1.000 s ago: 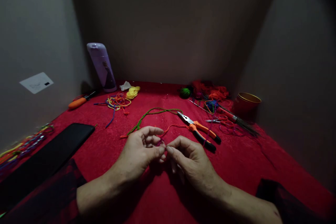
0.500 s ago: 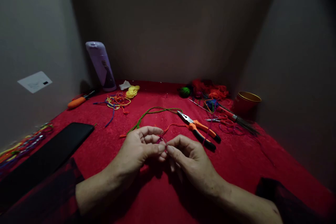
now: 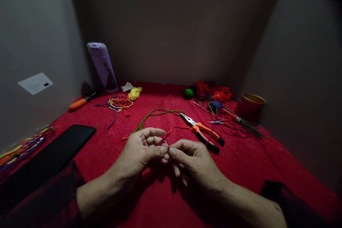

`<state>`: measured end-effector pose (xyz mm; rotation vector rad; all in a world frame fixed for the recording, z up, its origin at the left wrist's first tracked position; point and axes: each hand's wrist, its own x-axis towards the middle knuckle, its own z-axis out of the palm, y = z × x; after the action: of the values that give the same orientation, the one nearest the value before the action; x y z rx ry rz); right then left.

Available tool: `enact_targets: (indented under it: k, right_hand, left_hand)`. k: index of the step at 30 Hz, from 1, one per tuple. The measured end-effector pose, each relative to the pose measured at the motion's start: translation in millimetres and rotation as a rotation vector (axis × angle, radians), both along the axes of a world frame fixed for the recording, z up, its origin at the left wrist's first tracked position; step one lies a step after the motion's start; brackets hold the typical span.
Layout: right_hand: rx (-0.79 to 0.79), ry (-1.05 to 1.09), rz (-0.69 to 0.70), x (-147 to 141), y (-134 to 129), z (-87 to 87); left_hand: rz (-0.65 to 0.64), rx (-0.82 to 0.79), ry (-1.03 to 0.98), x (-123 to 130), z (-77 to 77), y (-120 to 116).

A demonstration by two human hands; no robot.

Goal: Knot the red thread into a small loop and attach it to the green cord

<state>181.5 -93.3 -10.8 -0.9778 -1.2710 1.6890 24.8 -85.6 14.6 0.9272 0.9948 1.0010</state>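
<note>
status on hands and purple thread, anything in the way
Left hand and right hand close together, both seemingly pinching purple thread. Pliers just beyond, clear of both hands.

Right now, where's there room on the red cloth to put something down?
Bare red cloth shows between the black slab and the left hand, and between the right forearm and dark bristles. It's crowded back right, with yarn and scissors.

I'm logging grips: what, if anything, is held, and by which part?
The left hand and right hand appear to pinch purple thread at a small loop; how near an end is unclear.
</note>
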Motion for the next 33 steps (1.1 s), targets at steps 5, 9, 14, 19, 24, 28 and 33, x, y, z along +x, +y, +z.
enact_targets:
  k: [5, 9, 14, 19, 24, 28, 33]
  right_hand:
    - [0.014, -0.010, 0.002, 1.1, 0.4, 0.0]
    - [0.027, -0.027, 0.010, 1.9, 1.2, -1.3]
    - [0.072, -0.047, -0.014, 0.7, 0.5, -0.9]
    - [0.038, -0.095, -0.034, -0.8, -1.5, 0.0]
    - [0.033, -0.053, -0.032, -1.7, -1.2, -0.7]
    - [0.011, -0.046, -0.044, -1.8, 0.0, -1.1]
    - [0.000, -0.037, -0.046, -1.2, 0.7, -2.1]
  left_hand:
    - [-0.009, 0.010, -0.004, -1.1, 0.9, -0.1]
    - [-0.013, 0.012, 0.001, -0.8, 0.6, 0.5]
    - [0.003, -0.001, 0.028, 1.0, 4.4, -1.5]
    - [0.044, 0.035, 0.104, 3.5, 6.2, -4.1]
    - [0.025, 0.079, 0.111, 4.7, 4.9, -5.2]
    - [0.009, 0.084, 0.130, 5.1, 6.4, -5.3]
    - [-0.005, 0.092, 0.133, 5.3, 5.7, -5.2]
